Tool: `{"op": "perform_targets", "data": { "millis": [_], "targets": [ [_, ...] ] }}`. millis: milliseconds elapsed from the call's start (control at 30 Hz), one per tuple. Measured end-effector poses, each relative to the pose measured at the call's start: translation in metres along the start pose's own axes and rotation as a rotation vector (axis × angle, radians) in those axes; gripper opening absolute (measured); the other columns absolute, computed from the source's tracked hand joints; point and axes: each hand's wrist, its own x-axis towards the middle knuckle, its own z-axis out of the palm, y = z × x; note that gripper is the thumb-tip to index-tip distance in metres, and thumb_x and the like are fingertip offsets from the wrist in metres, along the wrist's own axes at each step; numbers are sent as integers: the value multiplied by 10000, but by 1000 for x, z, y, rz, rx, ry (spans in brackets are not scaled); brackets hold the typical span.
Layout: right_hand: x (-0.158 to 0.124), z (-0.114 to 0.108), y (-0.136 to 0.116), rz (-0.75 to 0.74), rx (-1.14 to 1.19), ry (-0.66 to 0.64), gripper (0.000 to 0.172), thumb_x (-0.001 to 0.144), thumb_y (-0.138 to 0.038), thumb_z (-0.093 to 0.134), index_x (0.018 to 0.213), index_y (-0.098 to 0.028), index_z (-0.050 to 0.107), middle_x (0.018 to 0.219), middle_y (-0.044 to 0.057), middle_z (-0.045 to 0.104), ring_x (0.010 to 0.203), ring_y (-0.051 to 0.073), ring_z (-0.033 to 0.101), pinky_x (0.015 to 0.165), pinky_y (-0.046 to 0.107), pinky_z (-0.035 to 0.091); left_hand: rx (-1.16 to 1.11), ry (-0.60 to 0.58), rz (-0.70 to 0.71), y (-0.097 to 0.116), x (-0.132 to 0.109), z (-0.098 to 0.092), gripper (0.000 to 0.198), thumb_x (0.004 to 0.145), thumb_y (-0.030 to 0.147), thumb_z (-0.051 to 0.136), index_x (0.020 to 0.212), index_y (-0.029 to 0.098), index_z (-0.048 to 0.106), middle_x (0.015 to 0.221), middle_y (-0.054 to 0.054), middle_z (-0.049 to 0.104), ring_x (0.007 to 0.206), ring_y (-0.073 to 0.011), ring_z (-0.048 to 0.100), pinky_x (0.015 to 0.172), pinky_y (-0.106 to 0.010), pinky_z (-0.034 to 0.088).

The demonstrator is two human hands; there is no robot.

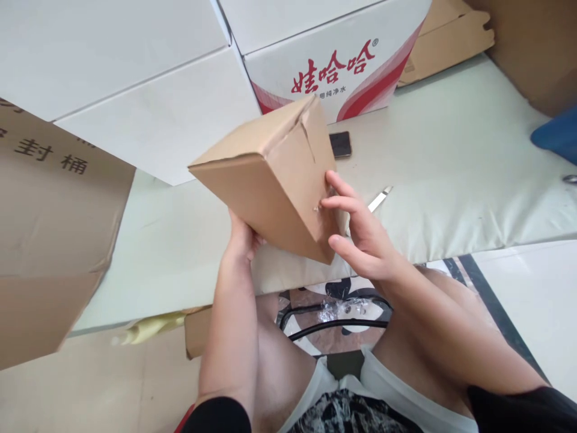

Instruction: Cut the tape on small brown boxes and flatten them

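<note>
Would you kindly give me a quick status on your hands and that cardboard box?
Left hand under small cardboard box, holding it tilted. Right hand open, fingertips on its side. Phone and blade lie beyond on the mat.

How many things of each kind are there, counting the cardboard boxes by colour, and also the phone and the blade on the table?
Brown boxes: 2, the small box in both hands and the big box at left
White boxes: 3
Phone: 1
Blade: 1
Total: 7
</note>
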Motion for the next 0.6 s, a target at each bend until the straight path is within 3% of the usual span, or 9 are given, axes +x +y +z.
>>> {"op": "perform_targets", "data": {
  "millis": [67,233,333,433,533,600],
  "targets": [
    [2,-3,-2,-22,-55,14,403,995,-397,517,1384,-296,501,1670,112,392,1582,319,315,1253,616,326,-22,-41,-101,-4,-1,-1,929,713,1031,282,1050,258,673,896,-128,758,930,-346,741,608,-430,617],
    [3,-10,-6,-115,-141,74,417,942,-284,570,1358,-282,589,1514,116,564,1468,325,496,1210,569,425,9,-150,-27,-3,-7,-9,985,664,1061,264,1005,250,706,870,-135,752,987,-350,740,715,-435,633],
    [4,-14,-9,-150,-161,100,460,933,-249,553,1388,-289,611,1463,96,619,1460,326,509,1214,568,426,0,-265,-4,-1,-15,-9,1081,559,1109,271,986,223,720,896,-170,744,1058,-373,729,779,-455,632],
    [4,-18,-12,-92,-244,95,473,959,-294,505,1419,-317,614,1508,54,607,1507,333,448,1264,607,318,-33,-387,-38,-1,-20,-4,1200,444,1139,255,1055,219,724,963,-192,742,1123,-389,714,818,-466,630],
    [3,-20,-15,-46,-304,51,480,976,-363,491,1440,-312,605,1548,49,578,1538,342,399,1272,614,265,-7,-406,-148,-3,-18,3,1165,505,1116,322,1161,235,708,1018,-186,760,1122,-377,722,825,-464,633],
    [2,-21,-17,-70,-289,10,456,980,-377,499,1409,-287,623,1524,72,600,1520,341,429,1234,591,345,29,-354,-200,-6,-13,8,1044,623,1065,371,1174,245,710,1017,-171,776,1082,-367,740,824,-476,637]
  ]
}}
